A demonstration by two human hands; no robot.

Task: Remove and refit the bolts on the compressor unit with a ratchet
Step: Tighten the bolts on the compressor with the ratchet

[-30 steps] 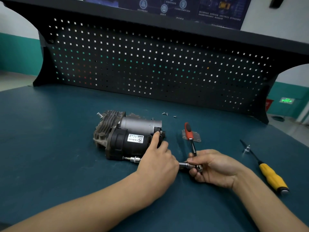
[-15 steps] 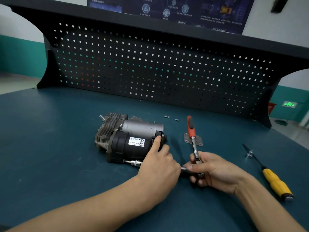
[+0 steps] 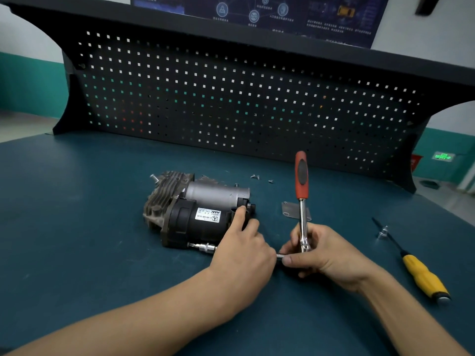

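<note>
The dark teal table (image 3: 77,227) fills the view, with a black pegboard (image 3: 231,98) standing along its back edge. The compressor unit (image 3: 195,209) lies on its side near the middle of the table, finned end toward the left edge and white label facing up.

The left hand (image 3: 244,255) rests against the unit's right end, index finger straight on the black cap and the other fingers bent beside it. Whether they hold anything beneath cannot be told. The right hand (image 3: 326,255) is just to its right, fingers curled round the head of the ratchet (image 3: 302,181), whose red handle stands up toward the back edge.

An extension bar (image 3: 205,247) runs from the unit's front lower corner under the left hand toward the ratchet head. A yellow-handled screwdriver (image 3: 421,276) lies near the right edge. A small metal plate (image 3: 290,209) lies flat behind the ratchet shaft. A few loose bolts (image 3: 255,177) sit behind the unit, toward the back edge.
</note>
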